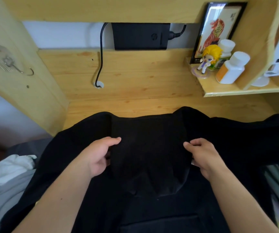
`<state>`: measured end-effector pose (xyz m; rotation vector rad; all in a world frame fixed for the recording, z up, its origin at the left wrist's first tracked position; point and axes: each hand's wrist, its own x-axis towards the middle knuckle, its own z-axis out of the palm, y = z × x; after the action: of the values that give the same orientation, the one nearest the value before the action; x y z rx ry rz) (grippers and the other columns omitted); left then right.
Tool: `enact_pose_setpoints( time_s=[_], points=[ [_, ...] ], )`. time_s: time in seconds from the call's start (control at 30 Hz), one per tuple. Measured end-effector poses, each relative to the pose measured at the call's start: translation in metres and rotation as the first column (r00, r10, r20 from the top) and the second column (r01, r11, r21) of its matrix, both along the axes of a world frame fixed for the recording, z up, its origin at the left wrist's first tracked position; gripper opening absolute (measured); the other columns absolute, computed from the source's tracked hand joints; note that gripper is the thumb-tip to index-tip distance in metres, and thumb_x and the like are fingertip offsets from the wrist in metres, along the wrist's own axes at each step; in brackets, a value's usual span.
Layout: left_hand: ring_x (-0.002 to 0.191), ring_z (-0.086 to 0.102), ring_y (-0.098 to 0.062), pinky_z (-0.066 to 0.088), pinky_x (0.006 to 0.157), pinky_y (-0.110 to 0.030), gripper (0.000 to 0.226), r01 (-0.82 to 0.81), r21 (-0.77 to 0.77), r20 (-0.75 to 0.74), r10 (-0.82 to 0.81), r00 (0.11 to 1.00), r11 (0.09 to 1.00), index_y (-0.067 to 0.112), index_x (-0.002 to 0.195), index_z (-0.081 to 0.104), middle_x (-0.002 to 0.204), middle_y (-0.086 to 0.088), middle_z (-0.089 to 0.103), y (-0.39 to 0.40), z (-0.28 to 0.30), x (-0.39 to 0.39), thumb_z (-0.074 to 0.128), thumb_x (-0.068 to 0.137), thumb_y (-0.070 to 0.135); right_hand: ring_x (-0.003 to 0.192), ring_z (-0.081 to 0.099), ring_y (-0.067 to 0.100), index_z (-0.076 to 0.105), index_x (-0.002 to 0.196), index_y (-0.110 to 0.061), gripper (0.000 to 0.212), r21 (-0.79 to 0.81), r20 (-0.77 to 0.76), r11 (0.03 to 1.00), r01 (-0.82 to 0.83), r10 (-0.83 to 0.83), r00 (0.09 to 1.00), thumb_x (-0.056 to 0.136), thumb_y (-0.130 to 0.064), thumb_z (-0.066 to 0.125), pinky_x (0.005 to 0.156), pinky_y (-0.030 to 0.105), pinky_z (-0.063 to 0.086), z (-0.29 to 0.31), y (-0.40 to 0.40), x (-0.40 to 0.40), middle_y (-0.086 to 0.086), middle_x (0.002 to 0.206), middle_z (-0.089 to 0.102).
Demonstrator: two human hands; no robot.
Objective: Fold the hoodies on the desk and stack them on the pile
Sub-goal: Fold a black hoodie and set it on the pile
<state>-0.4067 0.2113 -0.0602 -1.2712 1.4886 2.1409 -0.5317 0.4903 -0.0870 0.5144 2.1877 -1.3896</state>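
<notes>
Black cotton hoodie [148,148] lies spread across the near edge of the pale pine table [135,91], its hood folded down over the chest area. Left hand [100,157] has a grip on the hood's left edge, thumb on top and fingers curled under the cloth; right hand [202,157] pinches the hood's right edge in the same way. One sleeve trails off to the right. Beside the hoodie at the lower left sits a white and grey garment [12,175]. Farther back, a black power adapter [140,36] stands against the wall, and a yellow-haired figurine [208,58] and a white plastic bottle [232,68] stand on a side shelf [236,91].
</notes>
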Motion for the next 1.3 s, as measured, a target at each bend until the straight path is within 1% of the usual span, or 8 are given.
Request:
enact_pose_setpoints(
  time_s=[0.23, 0.5, 0.67, 0.83, 0.9, 1.03, 1.13, 1.3],
  points=[
    [0.099, 0.075, -0.025, 0.061, 0.091, -0.048, 0.028, 0.142, -0.227, -0.008, -0.147, 0.989, 0.963, 0.024, 0.123, 0.065, 0.102, -0.002, 0.079, -0.011, -0.012, -0.01, 0.053, 0.104, 0.008, 0.093, 0.074, 0.024, 0.061, 0.132, -0.016, 0.035, -0.014, 0.031, 0.992, -0.128, 0.128, 0.991, 0.1, -0.004, 0.051, 0.072, 0.037, 0.063, -0.007, -0.005, -0.019, 0.006, 0.106, 0.075],
    [0.093, 0.072, -0.022, 0.059, 0.082, -0.037, 0.018, 0.384, -0.427, 0.138, -0.36, 0.923, 0.819, 0.029, 0.11, 0.063, 0.102, 0.003, 0.074, 0.004, -0.015, -0.033, 0.067, 0.096, 0.038, 0.09, 0.072, 0.023, 0.046, 0.148, -0.009, 0.058, 0.012, 0.144, 0.954, -0.299, 0.294, 0.945, 0.093, -0.001, 0.061, 0.063, 0.029, 0.059, -0.008, -0.016, -0.03, 0.011, 0.106, 0.074],
    [0.104, 0.067, -0.031, 0.059, 0.094, -0.044, 0.016, 0.507, -0.45, 0.319, -0.398, 0.86, 0.735, 0.012, 0.107, 0.062, 0.109, -0.012, 0.068, 0.002, -0.009, -0.044, 0.05, 0.098, 0.008, 0.088, 0.069, 0.024, 0.058, 0.136, -0.01, 0.044, -0.085, 0.148, 0.963, -0.257, 0.267, 0.952, 0.093, -0.002, 0.058, 0.061, 0.029, 0.057, 0.003, -0.02, -0.036, 0.009, 0.107, 0.073],
    [0.063, 0.058, -0.018, 0.06, 0.065, -0.035, 0.02, 0.319, -0.304, 0.2, -0.268, 0.943, 0.898, 0.007, 0.107, 0.068, 0.083, -0.007, 0.07, -0.019, -0.001, -0.046, 0.05, 0.104, 0.014, 0.096, 0.06, 0.025, 0.073, 0.114, -0.009, 0.028, -0.212, 0.135, 0.961, -0.175, 0.207, 0.969, 0.105, -0.026, 0.053, 0.082, 0.038, 0.056, 0.016, -0.013, -0.046, 0.01, 0.105, 0.072],
    [0.046, 0.037, -0.01, 0.038, 0.046, -0.025, 0.023, 0.212, -0.172, 0.115, -0.194, 0.974, 0.962, 0.01, 0.107, 0.067, 0.069, -0.001, 0.059, -0.035, 0.003, -0.042, 0.047, 0.107, 0.021, 0.109, 0.065, 0.023, 0.074, 0.115, -0.016, 0.028, -0.267, 0.142, 0.956, -0.123, 0.165, 0.976, 0.104, -0.033, 0.055, 0.093, 0.043, 0.057, 0.019, -0.007, -0.054, 0.008, 0.114, 0.074],
    [0.046, 0.028, -0.01, 0.024, 0.053, -0.026, 0.046, 0.231, -0.092, 0.086, -0.224, 0.971, 0.969, 0.02, 0.079, 0.071, 0.063, 0.003, 0.058, -0.054, 0.004, -0.038, 0.059, 0.096, 0.061, 0.106, 0.069, 0.025, 0.074, 0.112, -0.025, 0.034, -0.295, 0.189, 0.95, -0.099, 0.159, 0.969, 0.093, -0.051, 0.066, 0.092, 0.045, 0.056, 0.019, -0.005, -0.062, 0.003, 0.11, 0.076],
    [0.084, 0.071, -0.02, 0.057, 0.081, -0.034, 0.059, 0.26, -0.142, 0.133, -0.242, 0.961, 0.955, 0.024, 0.106, 0.079, 0.097, 0.0, 0.077, -0.053, -0.009, -0.039, 0.07, 0.078, 0.075, 0.104, 0.07, 0.026, 0.074, 0.111, -0.027, 0.046, -0.213, 0.178, 0.964, -0.159, 0.198, 0.964, 0.08, -0.06, 0.076, 0.095, 0.046, 0.056, 0.015, -0.015, -0.062, 0.002, 0.107, 0.077],
    [0.105, 0.068, -0.029, 0.058, 0.095, -0.048, 0.022, 0.084, -0.367, 0.022, -0.082, 0.996, 0.926, 0.023, 0.12, 0.064, 0.119, -0.008, 0.068, -0.039, -0.021, -0.034, 0.065, 0.098, 0.023, 0.102, 0.067, 0.026, 0.063, 0.124, -0.018, 0.039, -0.031, -0.005, 0.991, -0.127, 0.126, 0.992, 0.092, -0.04, 0.07, 0.09, 0.045, 0.058, 0.004, -0.015, -0.063, 0.005, 0.111, 0.071]
  ],
)
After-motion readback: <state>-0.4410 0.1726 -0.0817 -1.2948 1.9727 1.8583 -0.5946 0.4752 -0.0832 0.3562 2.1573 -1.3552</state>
